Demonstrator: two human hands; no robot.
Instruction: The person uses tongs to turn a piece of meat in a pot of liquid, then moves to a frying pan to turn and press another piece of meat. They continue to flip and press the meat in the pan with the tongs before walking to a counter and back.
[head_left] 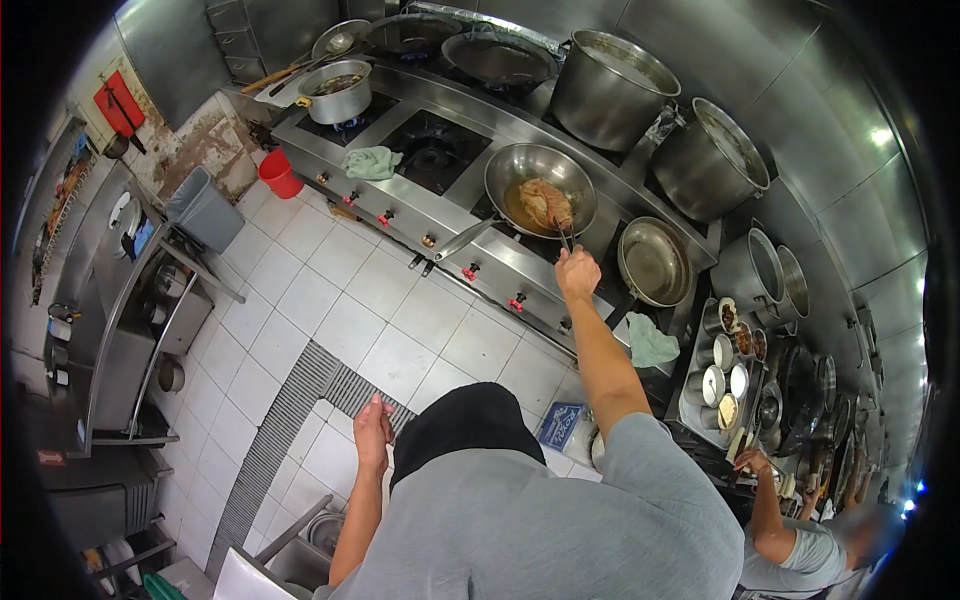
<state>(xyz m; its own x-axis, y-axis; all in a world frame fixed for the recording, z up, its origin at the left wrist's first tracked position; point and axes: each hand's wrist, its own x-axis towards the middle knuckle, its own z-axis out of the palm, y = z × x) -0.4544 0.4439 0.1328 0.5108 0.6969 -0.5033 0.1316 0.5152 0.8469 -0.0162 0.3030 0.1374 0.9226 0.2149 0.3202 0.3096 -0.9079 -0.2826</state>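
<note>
My right hand point(578, 274) is closed round the handle of a pair of metal tongs point(567, 237). The tongs' tips reach into a steel frying pan point(508, 168) and touch a browned piece of meat point(545, 203) lying in yellowish oil. The pan sits on a stove burner, its long handle point(463, 242) jutting out over the front edge. My left hand point(373, 432) is raised at my side above the tiled floor, with nothing in it and its fingers loosely bent and apart.
A second pan point(655, 262) and a green cloth point(651, 341) lie right of my arm. Large stockpots point(612, 90) stand behind. A pot point(336, 97) is over a flame at the left. Containers of ingredients point(713, 385) and another person point(800, 545) are at the right.
</note>
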